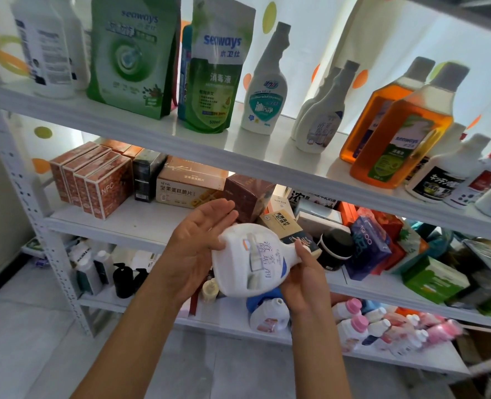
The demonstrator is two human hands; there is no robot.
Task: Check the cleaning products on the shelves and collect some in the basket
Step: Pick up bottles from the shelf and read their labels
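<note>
Right hand (301,279) is gripping the white bottle (250,262) by its neck; left hand (198,243), fingers straight, is resting against the bottle's base, shelf (140,223) just beyond.

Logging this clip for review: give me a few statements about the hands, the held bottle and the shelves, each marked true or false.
1. The right hand grips the neck of the white bottle. True.
2. The left hand is clenched in a fist. False: its fingers are straight, palm against the bottle's base.
3. The held bottle stands upright. False: it lies tilted, base up and to the left.
4. Two amber bottles stand on the top shelf. True.
5. The orange cartons sit on the top shelf. False: they sit one shelf lower.
</note>
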